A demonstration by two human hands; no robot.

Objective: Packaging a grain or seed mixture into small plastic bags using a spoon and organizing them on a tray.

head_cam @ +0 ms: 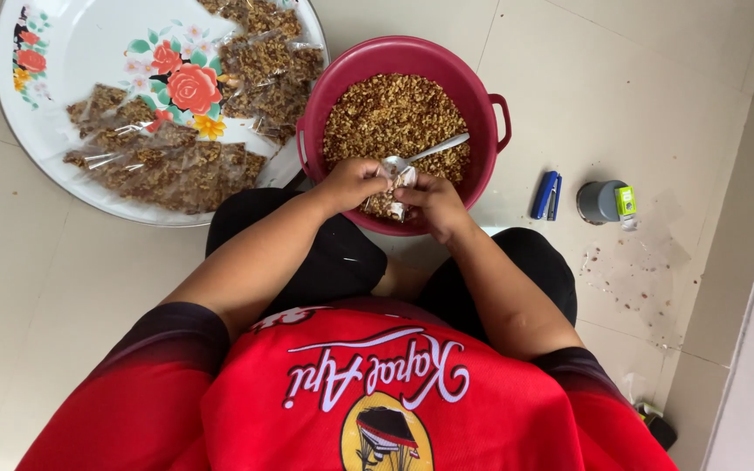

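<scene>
I sit on the floor over a dark red plastic basin (473, 96) filled with brown crunchy snack bits (390, 118). My left hand (351, 181) and my right hand (434, 202) meet at the basin's near rim, both pinching a small clear plastic bag (399, 187) partly filled with the snack. A white spoon (425, 153) lies in the basin just above my fingers, handle pointing up to the right.
A large round white tray (89, 44) with painted flowers lies at the upper left and holds several filled clear snack bags (176, 161). A blue stapler (547, 194) and a small grey cylinder (602, 201) with a green tag rest on the floor tiles to the right.
</scene>
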